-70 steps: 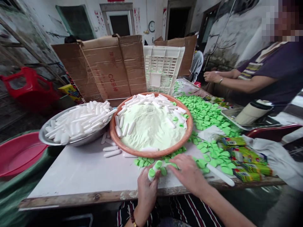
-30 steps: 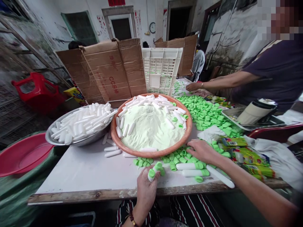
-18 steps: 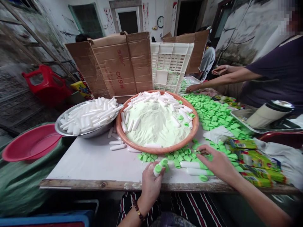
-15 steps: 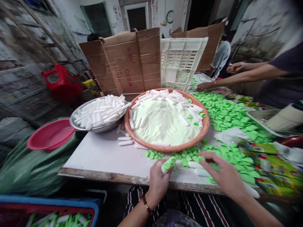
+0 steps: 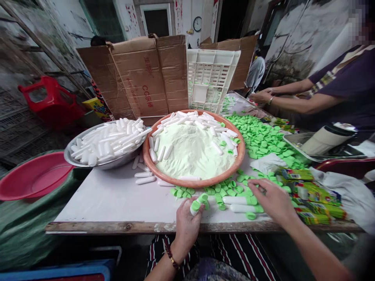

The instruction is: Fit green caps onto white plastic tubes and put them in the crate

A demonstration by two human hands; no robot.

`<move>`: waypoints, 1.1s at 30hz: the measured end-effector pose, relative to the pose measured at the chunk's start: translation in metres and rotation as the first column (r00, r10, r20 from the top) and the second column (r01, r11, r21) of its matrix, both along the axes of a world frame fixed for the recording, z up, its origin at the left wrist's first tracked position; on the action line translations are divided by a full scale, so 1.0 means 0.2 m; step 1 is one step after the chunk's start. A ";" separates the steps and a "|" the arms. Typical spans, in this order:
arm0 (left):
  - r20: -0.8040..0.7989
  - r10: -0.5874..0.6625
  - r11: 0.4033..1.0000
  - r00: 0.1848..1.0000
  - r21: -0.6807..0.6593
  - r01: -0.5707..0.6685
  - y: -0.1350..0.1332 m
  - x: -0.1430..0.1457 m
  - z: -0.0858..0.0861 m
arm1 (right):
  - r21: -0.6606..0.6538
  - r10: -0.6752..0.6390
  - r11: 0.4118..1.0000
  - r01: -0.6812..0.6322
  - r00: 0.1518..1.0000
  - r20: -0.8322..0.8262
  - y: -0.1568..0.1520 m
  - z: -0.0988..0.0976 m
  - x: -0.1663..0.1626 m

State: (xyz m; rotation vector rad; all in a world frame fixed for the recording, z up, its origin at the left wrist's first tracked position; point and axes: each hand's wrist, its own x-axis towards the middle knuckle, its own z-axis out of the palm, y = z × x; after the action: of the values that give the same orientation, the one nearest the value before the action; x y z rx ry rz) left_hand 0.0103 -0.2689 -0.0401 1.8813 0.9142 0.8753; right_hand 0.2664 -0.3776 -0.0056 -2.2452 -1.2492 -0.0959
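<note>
A long white bench (image 5: 117,208) fills the lower middle of the frame. A wide clay basin (image 5: 190,184) is set on it, and a mound of pale green powder (image 5: 190,152) is piled inside, with white tubes lying on top. To the left of the basin, a steel bowl (image 5: 68,152) is filled with more white tubes. Brown card (image 5: 140,74) and a white plastic crate (image 5: 208,74) are stood up behind them. A big heap of green caps (image 5: 260,136) is spread to the right of the basin, and a co-worker's hands (image 5: 260,96) are seen past it, at the upper right.

Near the bottom edge of the frame, a white tube (image 5: 199,203) with a green cap on each end is held firmly in the left hand (image 5: 186,230). The right hand (image 5: 271,201) is held wide, with its fingers spread over loose green caps (image 5: 234,187), and nothing can be seen in it. Two white tubes (image 5: 238,205) with green caps on one end are lying just beside it.
</note>
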 end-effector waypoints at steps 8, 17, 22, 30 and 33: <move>-0.034 0.002 0.999 0.999 -0.034 -0.003 0.00 0.00 -0.02 | -0.343 0.334 0.894 -0.290 0.940 0.076 0.13 -0.07 0.12; -0.045 0.000 0.999 0.999 -0.038 -0.001 0.00 0.01 -0.01 | -0.336 0.261 0.907 -0.253 0.965 -0.021 0.15 -0.12 0.19; -0.056 0.000 1.000 0.998 -0.021 -0.001 -0.01 0.03 0.01 | -0.233 0.217 0.946 -0.227 0.974 -0.069 0.11 -0.09 0.06; -0.026 0.017 0.999 1.000 0.045 -0.016 -0.02 0.03 -0.03 | 0.034 0.404 0.906 -0.422 0.839 -0.365 0.13 0.17 -0.50; -0.032 0.013 0.998 0.999 0.069 -0.011 -0.03 0.03 -0.05 | -0.051 0.489 0.844 -0.533 0.806 -0.334 0.18 0.17 -0.64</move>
State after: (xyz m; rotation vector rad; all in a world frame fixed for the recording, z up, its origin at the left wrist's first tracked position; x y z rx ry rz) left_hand 0.0155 -0.2739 -0.0502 1.9557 0.9267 0.8956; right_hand 0.1384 -0.3420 0.0283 -1.8518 -1.6719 0.5489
